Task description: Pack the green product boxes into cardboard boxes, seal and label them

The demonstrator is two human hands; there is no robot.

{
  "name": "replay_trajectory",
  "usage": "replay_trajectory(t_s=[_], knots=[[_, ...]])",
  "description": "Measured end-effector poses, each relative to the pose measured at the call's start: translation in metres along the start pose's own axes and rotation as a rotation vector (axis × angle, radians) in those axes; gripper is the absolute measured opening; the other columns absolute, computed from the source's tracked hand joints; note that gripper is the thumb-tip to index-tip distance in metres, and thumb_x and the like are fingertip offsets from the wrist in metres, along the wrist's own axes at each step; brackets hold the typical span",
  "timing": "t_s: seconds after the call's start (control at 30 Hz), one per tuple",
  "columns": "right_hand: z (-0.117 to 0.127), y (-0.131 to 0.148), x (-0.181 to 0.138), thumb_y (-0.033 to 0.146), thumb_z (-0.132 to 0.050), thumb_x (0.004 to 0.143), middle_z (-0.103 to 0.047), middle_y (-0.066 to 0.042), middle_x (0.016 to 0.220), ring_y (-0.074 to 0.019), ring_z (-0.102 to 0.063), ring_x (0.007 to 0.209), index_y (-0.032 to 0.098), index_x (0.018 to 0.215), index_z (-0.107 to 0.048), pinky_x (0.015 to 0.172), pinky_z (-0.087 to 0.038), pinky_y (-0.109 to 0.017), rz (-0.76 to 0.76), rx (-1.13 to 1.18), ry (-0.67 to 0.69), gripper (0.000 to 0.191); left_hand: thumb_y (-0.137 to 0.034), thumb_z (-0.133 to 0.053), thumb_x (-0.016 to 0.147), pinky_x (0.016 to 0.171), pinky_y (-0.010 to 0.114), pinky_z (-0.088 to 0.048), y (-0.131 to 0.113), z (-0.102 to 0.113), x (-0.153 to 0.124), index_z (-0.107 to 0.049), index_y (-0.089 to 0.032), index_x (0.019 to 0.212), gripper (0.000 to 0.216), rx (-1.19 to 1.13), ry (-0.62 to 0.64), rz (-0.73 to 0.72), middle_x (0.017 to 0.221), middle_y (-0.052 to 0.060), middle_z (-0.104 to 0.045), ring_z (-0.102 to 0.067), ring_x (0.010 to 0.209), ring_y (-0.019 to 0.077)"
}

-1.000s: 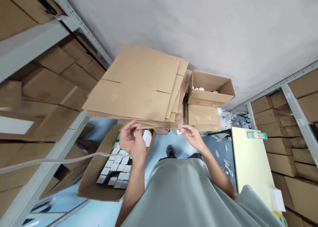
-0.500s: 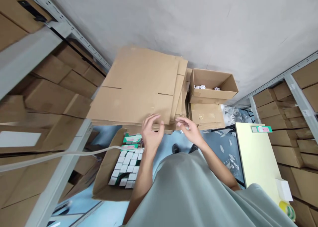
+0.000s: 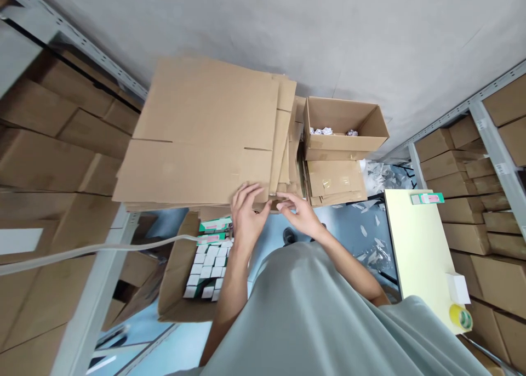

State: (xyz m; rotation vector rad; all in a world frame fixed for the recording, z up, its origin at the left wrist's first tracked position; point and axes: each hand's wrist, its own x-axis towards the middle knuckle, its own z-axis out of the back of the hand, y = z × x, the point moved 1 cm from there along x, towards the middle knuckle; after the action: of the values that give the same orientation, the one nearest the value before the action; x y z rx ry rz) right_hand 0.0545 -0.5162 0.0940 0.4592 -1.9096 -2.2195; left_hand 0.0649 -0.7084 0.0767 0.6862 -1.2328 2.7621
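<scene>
A tall stack of flattened cardboard boxes (image 3: 201, 135) stands before me. My left hand (image 3: 245, 217) rests against the stack's near edge with its fingers spread over the top sheets. My right hand (image 3: 299, 212) is close beside it, fingers stretched toward the same edge, touching the corner of the sheets. Neither hand holds anything I can make out. Below my left arm, an open carton (image 3: 175, 288) on the floor is filled with several small white and green boxes (image 3: 205, 266).
An open cardboard box (image 3: 343, 129) with crumpled paper sits on sealed cartons right of the stack. A pale yellow table (image 3: 415, 250) at right carries a tape roll (image 3: 461, 317) and a white box. Metal shelves with cartons line both sides. A hose (image 3: 94, 250) crosses the left.
My left hand has moved right and up from above the floor carton to the stack's near edge. My right hand has shifted slightly left to meet it. The view has shifted.
</scene>
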Motion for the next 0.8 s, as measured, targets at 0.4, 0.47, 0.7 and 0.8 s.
replay_trajectory(t_s=[0.4, 0.47, 0.7, 0.8], knots=[[0.003, -0.007, 0.001, 0.041, -0.072, 0.106, -0.078, -0.011, 0.148, -0.0234, -0.083, 0.118, 0.028, 0.137, -0.076, 0.105, -0.067, -0.041, -0.006, 0.033, 0.018, 0.034, -0.026, -0.072, 0.101, 0.135, 0.056, -0.044, -0.003, 0.007, -0.002, -0.075, -0.024, 0.138, 0.037, 0.056, 0.095, -0.017, 0.148, 0.013, -0.075, -0.059, 0.156, 0.0335], [0.002, -0.007, 0.001, 0.041, -0.072, 0.106, -0.079, -0.010, 0.147, -0.0227, -0.083, 0.117, 0.027, 0.137, -0.076, 0.105, -0.067, -0.041, -0.001, 0.038, 0.024, 0.034, -0.025, -0.070, 0.101, 0.135, 0.057, -0.044, -0.003, 0.007, -0.003, -0.076, -0.024, 0.136, 0.035, 0.059, 0.102, -0.013, 0.149, 0.013, -0.075, -0.059, 0.156, 0.0334], [0.008, -0.004, 0.000, 0.043, -0.072, 0.105, -0.082, -0.010, 0.141, -0.0229, -0.083, 0.118, 0.026, 0.135, -0.077, 0.107, -0.066, -0.041, 0.001, 0.050, 0.015, 0.034, -0.027, -0.070, 0.100, 0.135, 0.059, -0.044, -0.017, 0.009, -0.002, -0.076, -0.027, 0.136, 0.036, 0.022, 0.099, 0.008, 0.146, 0.012, -0.076, -0.059, 0.156, 0.0342], [0.018, -0.004, -0.001, 0.048, -0.075, 0.104, -0.082, -0.010, 0.140, -0.0237, -0.083, 0.119, 0.027, 0.133, -0.078, 0.106, -0.066, -0.041, -0.022, 0.057, -0.025, 0.036, -0.031, -0.068, 0.104, 0.133, 0.057, -0.048, -0.036, 0.006, 0.000, -0.075, -0.027, 0.138, 0.035, -0.031, 0.124, 0.013, 0.146, 0.011, -0.076, -0.063, 0.153, 0.0324]])
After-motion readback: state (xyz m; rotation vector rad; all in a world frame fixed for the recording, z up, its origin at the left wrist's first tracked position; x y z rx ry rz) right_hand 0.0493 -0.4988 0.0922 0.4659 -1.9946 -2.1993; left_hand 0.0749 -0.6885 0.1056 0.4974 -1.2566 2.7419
